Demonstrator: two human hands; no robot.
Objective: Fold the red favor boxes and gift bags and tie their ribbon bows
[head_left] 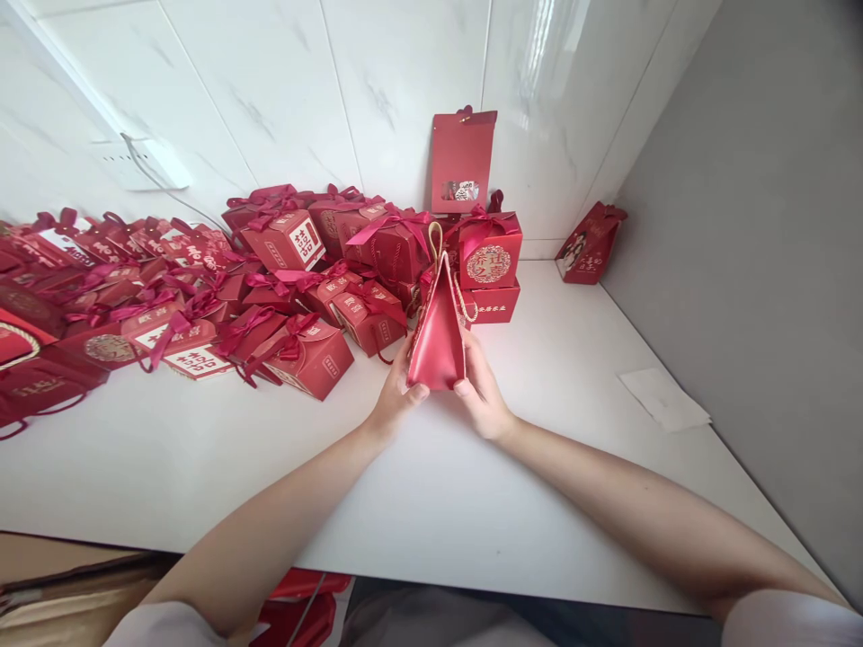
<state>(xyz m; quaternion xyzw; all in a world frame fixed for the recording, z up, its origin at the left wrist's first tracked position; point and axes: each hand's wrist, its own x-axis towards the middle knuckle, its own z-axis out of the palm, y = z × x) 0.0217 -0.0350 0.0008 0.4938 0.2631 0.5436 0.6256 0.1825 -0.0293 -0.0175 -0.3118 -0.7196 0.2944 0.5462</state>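
Between my two hands is a red gift bag, seen from its narrow side, with walls that lean together at the top and a gold cord handle. My left hand grips its lower left side, thumb at the near bottom corner. My right hand holds the lower right side in the same way. Just behind the bag stand red gift boxes stacked one on another, tied with ribbon. A taller red box with a small window rises above them against the wall.
Many red ribbon-tied boxes are piled along the left and back of the white table. A red box leans by the grey partition at right. White paper lies near it. A wall socket has a cable.
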